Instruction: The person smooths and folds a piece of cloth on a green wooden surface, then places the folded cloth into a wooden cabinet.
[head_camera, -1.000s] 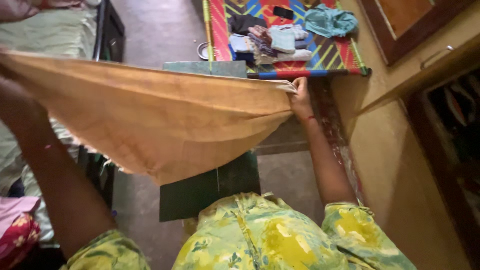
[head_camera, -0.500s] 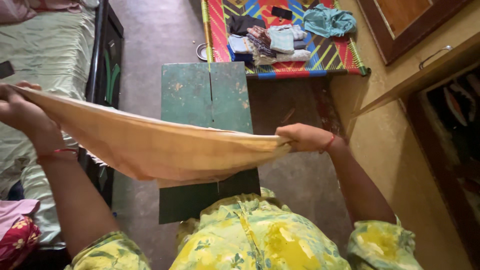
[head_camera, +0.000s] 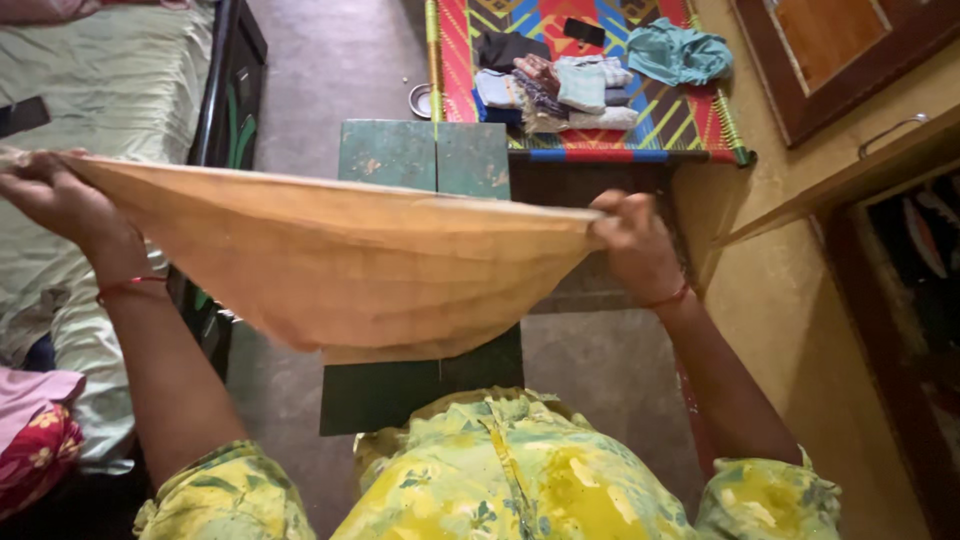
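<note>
An orange-tan cloth (head_camera: 350, 260) hangs stretched between my two hands, its middle sagging down over a green wooden table (head_camera: 420, 155). My left hand (head_camera: 60, 195) grips the cloth's left corner above the bed's edge. My right hand (head_camera: 632, 240) pinches the right corner, out past the table's right side. Both wrists wear a thin red thread. The cloth hides most of the tabletop's middle.
A woven, brightly striped cot (head_camera: 590, 75) beyond the table carries a stack of folded clothes (head_camera: 560, 90), a teal garment (head_camera: 680, 52) and a dark phone (head_camera: 583, 30). A bed with a pale green sheet (head_camera: 110, 90) lies left. An open wooden cupboard (head_camera: 900, 250) stands right.
Both hands dropped the stretched cloth low toward the table, then raised it partway, so it hangs fuller again. My right hand moved forward and to the right.
</note>
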